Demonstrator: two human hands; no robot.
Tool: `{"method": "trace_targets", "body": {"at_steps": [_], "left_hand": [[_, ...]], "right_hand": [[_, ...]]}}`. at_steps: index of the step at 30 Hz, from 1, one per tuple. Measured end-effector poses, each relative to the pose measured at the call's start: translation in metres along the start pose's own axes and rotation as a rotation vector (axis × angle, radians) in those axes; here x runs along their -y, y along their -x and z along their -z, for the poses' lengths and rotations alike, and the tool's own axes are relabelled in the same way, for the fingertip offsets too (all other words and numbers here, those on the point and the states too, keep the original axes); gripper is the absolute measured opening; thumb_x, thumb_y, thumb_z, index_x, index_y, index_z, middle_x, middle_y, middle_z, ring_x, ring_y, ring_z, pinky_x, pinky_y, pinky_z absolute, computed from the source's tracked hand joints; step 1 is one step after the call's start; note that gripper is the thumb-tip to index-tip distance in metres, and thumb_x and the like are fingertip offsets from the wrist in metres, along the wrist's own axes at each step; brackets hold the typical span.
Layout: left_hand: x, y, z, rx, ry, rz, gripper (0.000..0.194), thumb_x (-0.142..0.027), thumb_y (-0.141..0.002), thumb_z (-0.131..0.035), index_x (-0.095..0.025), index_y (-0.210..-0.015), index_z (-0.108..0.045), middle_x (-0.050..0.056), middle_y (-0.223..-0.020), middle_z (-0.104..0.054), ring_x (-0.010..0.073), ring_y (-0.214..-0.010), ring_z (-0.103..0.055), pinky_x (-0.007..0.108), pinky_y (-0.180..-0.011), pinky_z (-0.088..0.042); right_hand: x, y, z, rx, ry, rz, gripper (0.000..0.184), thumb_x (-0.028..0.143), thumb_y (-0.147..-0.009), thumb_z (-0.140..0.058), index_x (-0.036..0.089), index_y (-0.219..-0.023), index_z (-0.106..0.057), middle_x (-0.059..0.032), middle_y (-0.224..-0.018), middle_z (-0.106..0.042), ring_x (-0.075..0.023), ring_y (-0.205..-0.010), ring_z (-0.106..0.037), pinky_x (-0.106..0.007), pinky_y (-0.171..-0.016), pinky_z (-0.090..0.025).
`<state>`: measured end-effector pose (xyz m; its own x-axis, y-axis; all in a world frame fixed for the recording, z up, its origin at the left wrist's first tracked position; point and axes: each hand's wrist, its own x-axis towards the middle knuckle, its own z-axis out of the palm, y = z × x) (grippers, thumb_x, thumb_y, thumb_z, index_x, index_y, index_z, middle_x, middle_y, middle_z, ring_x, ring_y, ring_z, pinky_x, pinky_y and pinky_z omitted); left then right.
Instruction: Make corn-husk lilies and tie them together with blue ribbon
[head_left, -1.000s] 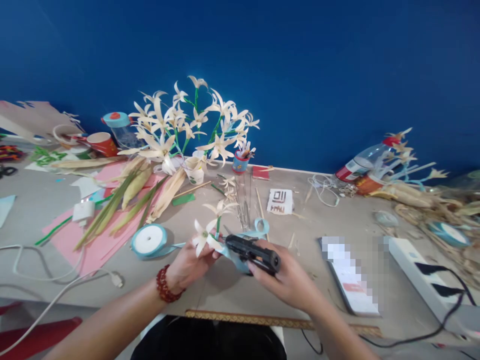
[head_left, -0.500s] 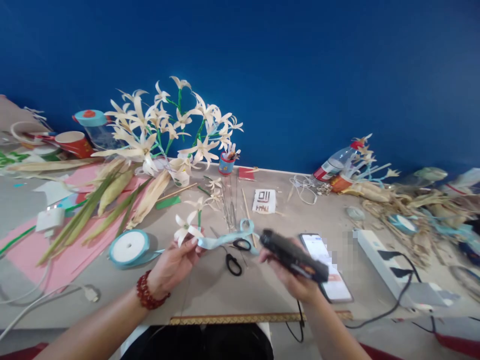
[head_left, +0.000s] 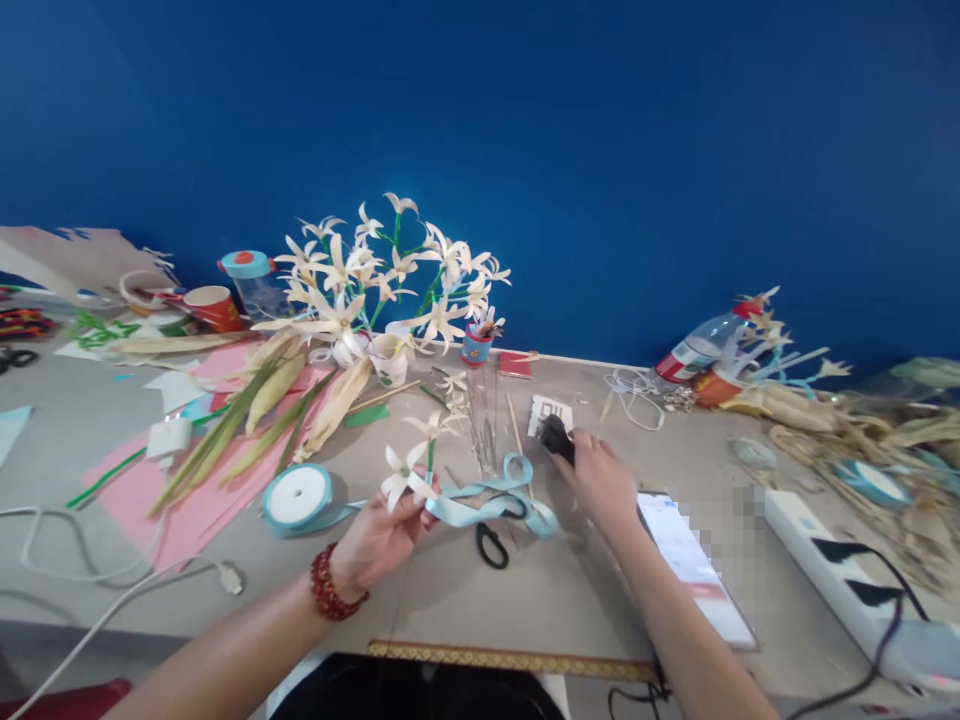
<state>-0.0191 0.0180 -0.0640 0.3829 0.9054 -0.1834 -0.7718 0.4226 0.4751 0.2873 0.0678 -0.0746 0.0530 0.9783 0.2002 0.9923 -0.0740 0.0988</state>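
Observation:
In my left hand [head_left: 386, 540], fingers closed in a pinch, is a pale artificial flower [head_left: 405, 472] with a short green stem. A light blue ribbon [head_left: 465, 508] trails from those fingers to the right and curls on the table. My right hand [head_left: 600, 478] grips a black glue gun [head_left: 556, 437] at the edge of a white printed square [head_left: 541, 410]; my fingers and wrist hide much of it. Black-handled scissors [head_left: 493, 547] lie partly under the ribbon. To the left of my left hand is the ribbon spool [head_left: 298, 497].
Cups of pale flowers [head_left: 390, 360] stand at the back. Corn husks [head_left: 225, 430] cover pink paper [head_left: 124, 500] at left. A phone [head_left: 697, 570], a power strip [head_left: 832, 580] and a tilted bottle [head_left: 694, 350] are at right. Thin wires [head_left: 484, 430] lie in the middle.
My right hand has carried the glue gun forward to the white square and let the ribbon's loose end drop on the table. The view has shifted; my left hand still holds the flower.

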Motion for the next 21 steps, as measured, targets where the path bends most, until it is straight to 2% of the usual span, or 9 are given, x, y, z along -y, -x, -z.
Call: {"method": "trace_targets", "body": {"at_steps": [3, 6, 8, 9, 12, 14, 16, 18, 21], "left_hand": [[-0.001, 0.000, -0.001, 0.005, 0.005, 0.004, 0.026, -0.009, -0.067, -0.080, -0.016, -0.087, -0.067, 0.001, -0.081, -0.069, 0.0069, -0.060, -0.058, 0.019, -0.063, -0.050], [-0.001, 0.000, 0.000, 0.031, -0.003, 0.010, 0.024, -0.010, -0.069, -0.079, -0.016, -0.088, -0.067, 0.001, -0.080, -0.069, 0.0065, -0.059, -0.057, 0.020, -0.066, -0.050], [0.000, 0.001, 0.001, 0.040, -0.015, 0.010, 0.023, -0.011, -0.070, -0.078, -0.016, -0.089, -0.068, 0.001, -0.079, -0.068, 0.0063, -0.058, -0.057, 0.020, -0.065, -0.049], [0.000, 0.001, 0.001, 0.034, -0.020, 0.009, 0.022, -0.012, -0.071, -0.078, -0.016, -0.089, -0.068, 0.001, -0.079, -0.068, 0.0066, -0.059, -0.057, 0.019, -0.064, -0.049], [0.001, 0.001, 0.000, -0.006, -0.047, 0.005, 0.023, -0.013, -0.070, -0.080, -0.016, -0.089, -0.068, 0.001, -0.079, -0.068, 0.0074, -0.061, -0.058, 0.019, -0.062, -0.048], [0.000, 0.001, -0.001, -0.050, -0.067, -0.002, 0.023, -0.013, -0.068, -0.081, -0.015, -0.088, -0.069, 0.001, -0.081, -0.069, 0.0082, -0.063, -0.059, 0.019, -0.062, -0.048], [-0.001, 0.001, -0.002, -0.090, -0.075, -0.011, 0.026, -0.013, -0.066, -0.082, -0.015, -0.088, -0.069, 0.001, -0.083, -0.070, 0.0098, -0.067, -0.061, 0.020, -0.064, -0.049], [-0.001, 0.000, -0.002, -0.105, -0.066, -0.011, 0.029, -0.014, -0.063, -0.084, -0.015, -0.087, -0.069, 0.001, -0.082, -0.071, 0.0113, -0.070, -0.063, 0.020, -0.066, -0.050], [-0.001, 0.000, -0.001, -0.086, -0.049, -0.003, 0.030, -0.014, -0.063, -0.084, -0.016, -0.089, -0.069, 0.001, -0.082, -0.070, 0.0097, -0.068, -0.061, 0.020, -0.067, -0.049]], "right_hand": [[0.000, 0.005, 0.009, 0.037, 0.040, 0.070, 0.028, 0.035, -0.086, -0.060, 0.015, -0.105, -0.056, -0.0133, -0.097, -0.066, -0.0294, -0.092, -0.061, -0.034, -0.072, -0.043], [0.007, 0.016, 0.039, -0.057, -0.055, 0.103, 0.025, 0.030, -0.086, -0.059, 0.015, -0.106, -0.058, -0.0149, -0.104, -0.065, -0.0324, -0.097, -0.059, -0.041, -0.080, -0.044], [0.023, 0.026, 0.064, -0.159, -0.324, 0.193, 0.025, 0.031, -0.091, -0.052, 0.017, -0.111, -0.056, -0.0140, -0.114, -0.062, -0.0303, -0.104, -0.057, -0.041, -0.088, -0.043], [0.034, 0.032, 0.075, -0.155, -0.496, 0.236, 0.023, 0.033, -0.092, -0.051, 0.019, -0.110, -0.057, -0.0123, -0.114, -0.062, -0.0279, -0.106, -0.057, -0.039, -0.090, -0.044], [0.078, 0.047, 0.099, -0.029, -0.843, 0.408, 0.021, 0.035, -0.091, -0.055, 0.022, -0.107, -0.057, -0.0081, -0.109, -0.063, -0.0238, -0.104, -0.058, -0.035, -0.089, -0.045], [0.107, 0.054, 0.102, 0.026, -0.955, 0.441, 0.021, 0.035, -0.088, -0.060, 0.022, -0.103, -0.057, -0.0071, -0.104, -0.064, -0.0235, -0.099, -0.059, -0.034, -0.086, -0.045], [0.127, 0.057, 0.098, 0.035, -1.024, 0.401, 0.016, 0.033, -0.086, -0.062, 0.021, -0.096, -0.057, -0.0059, -0.097, -0.064, -0.0223, -0.092, -0.059, -0.033, -0.081, -0.046], [0.139, 0.057, 0.092, 0.027, -1.066, 0.352, 0.013, 0.031, -0.086, -0.062, 0.021, -0.090, -0.056, -0.0050, -0.091, -0.063, -0.0212, -0.087, -0.059, -0.031, -0.076, -0.045], [0.144, 0.056, 0.084, 0.031, -1.111, 0.321, 0.012, 0.029, -0.086, -0.061, 0.021, -0.083, -0.054, -0.0031, -0.084, -0.061, -0.0192, -0.081, -0.058, -0.029, -0.070, -0.043]]}}
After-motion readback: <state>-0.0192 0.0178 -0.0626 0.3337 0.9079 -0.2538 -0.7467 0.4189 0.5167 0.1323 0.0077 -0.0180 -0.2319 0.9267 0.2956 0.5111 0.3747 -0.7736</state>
